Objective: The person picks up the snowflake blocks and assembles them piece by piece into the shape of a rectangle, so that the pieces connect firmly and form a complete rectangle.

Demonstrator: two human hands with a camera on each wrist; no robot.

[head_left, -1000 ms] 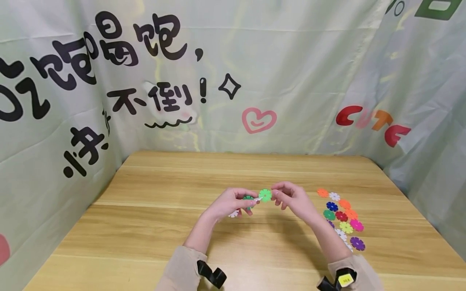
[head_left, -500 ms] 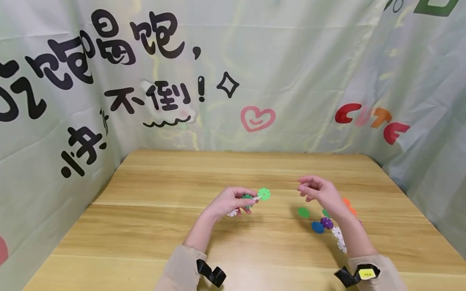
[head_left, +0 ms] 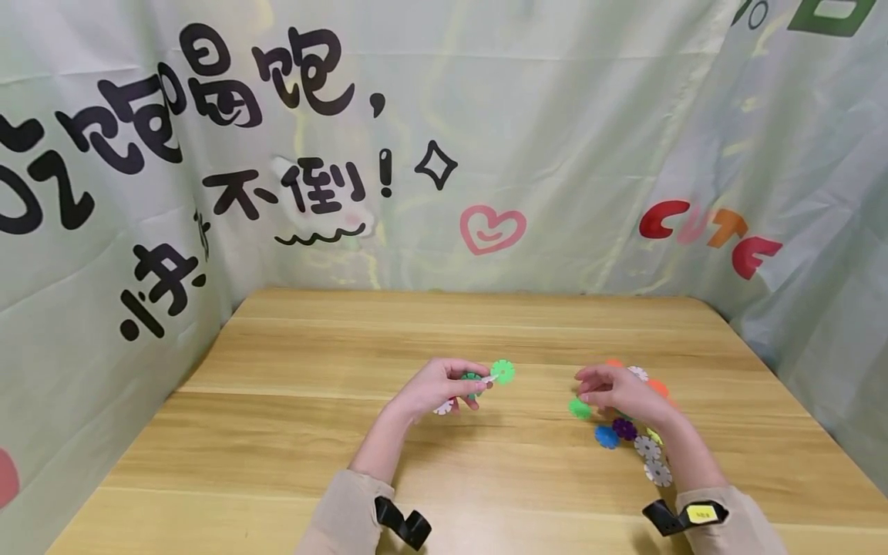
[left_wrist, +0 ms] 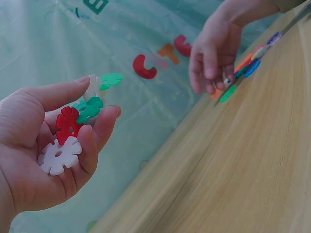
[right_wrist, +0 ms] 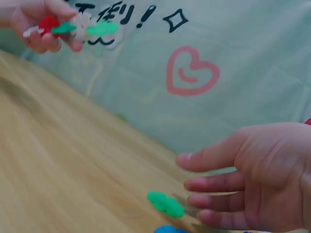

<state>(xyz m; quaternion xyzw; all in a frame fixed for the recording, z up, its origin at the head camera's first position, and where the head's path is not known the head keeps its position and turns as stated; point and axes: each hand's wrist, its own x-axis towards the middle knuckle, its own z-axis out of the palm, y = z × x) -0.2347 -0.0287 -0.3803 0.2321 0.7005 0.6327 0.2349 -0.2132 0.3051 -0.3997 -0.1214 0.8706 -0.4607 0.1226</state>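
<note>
My left hand [head_left: 438,385] is raised over the table's middle, pinching a chain of interlocked snowflake discs between thumb and fingers. In the left wrist view the chain runs from a white disc [left_wrist: 59,155] through a red disc [left_wrist: 68,125] and a green disc [left_wrist: 89,109] to another white one, with a light green disc [left_wrist: 112,80] at the far end. My right hand [head_left: 620,393] hovers low over loose discs on the right, fingers relaxed and holding nothing. Just beyond its fingertips lies a bright green disc [right_wrist: 165,204], apparently untouched.
Loose discs lie around and under my right hand, including a blue disc [head_left: 607,437], a purple disc [head_left: 624,428] and white discs [head_left: 657,472]. The forearm hides some of them. A printed curtain [head_left: 555,154] stands behind the wooden table [head_left: 312,432].
My right hand has left the light green disc at the chain's end, moved right, then lowered towards the loose discs. My left hand stays in place with the chain.
</note>
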